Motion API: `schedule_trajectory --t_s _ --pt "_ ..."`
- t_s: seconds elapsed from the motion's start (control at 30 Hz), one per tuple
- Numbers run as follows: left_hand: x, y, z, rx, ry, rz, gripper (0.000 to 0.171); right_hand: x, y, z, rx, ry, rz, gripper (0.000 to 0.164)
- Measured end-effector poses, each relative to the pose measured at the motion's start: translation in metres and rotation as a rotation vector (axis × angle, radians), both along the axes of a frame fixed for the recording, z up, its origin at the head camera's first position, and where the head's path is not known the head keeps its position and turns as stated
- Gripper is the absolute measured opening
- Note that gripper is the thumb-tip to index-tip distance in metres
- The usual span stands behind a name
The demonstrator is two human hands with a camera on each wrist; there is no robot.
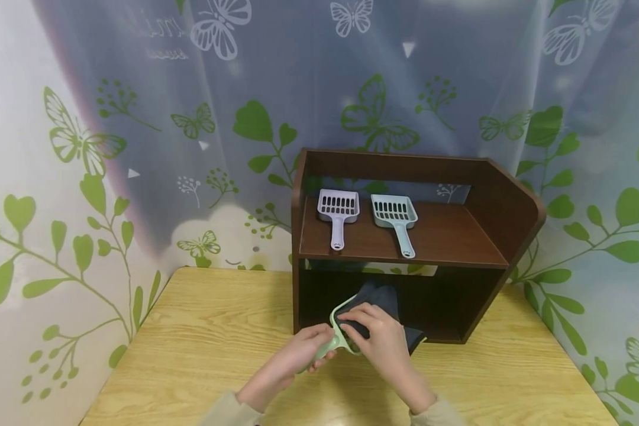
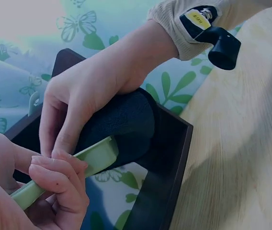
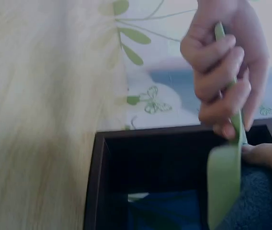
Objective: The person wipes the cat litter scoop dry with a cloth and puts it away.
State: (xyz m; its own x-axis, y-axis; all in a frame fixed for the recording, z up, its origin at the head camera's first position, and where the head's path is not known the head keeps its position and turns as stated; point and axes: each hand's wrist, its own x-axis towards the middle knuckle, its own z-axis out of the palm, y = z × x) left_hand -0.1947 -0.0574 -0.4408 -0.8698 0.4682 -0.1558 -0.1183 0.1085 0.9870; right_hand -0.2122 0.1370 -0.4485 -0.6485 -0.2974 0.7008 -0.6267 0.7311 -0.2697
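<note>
My left hand (image 1: 301, 350) grips the handle of a light green litter scoop (image 2: 100, 155), fingers wrapped round it in the right wrist view. My right hand (image 1: 381, 338) pinches a dark navy cloth (image 1: 378, 300) against the scoop's slotted head. In the left wrist view the cloth (image 2: 126, 122) drapes under the right hand (image 2: 90, 88) and behind the scoop. A fuzzy towel-like surface shows on it in the right wrist view. Cloth and fingers hide much of the scoop's head. Both hands are in front of the shelf's lower compartment.
A dark brown two-tier shelf (image 1: 442, 228) stands on the wood-grain table (image 1: 218, 307). On its upper board lie a lilac litter scoop (image 1: 338, 220) and a pale blue one (image 1: 399, 223), handles toward me. A curtain (image 1: 191, 165) with leaves and butterflies hangs behind.
</note>
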Motion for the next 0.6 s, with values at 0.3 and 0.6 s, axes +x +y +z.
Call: schedule_trajectory --t_s 0.3,0.6 --pt "0.002 0.004 0.000 0.048 -0.040 -0.010 0.024 -0.004 -0.005 -0.001 0.062 0.215 -0.135 0.028" --pt "0.006 0.002 -0.004 0.020 -0.020 0.025 0.023 -0.016 0.014 -0.002 0.068 0.290 -0.250 0.028"
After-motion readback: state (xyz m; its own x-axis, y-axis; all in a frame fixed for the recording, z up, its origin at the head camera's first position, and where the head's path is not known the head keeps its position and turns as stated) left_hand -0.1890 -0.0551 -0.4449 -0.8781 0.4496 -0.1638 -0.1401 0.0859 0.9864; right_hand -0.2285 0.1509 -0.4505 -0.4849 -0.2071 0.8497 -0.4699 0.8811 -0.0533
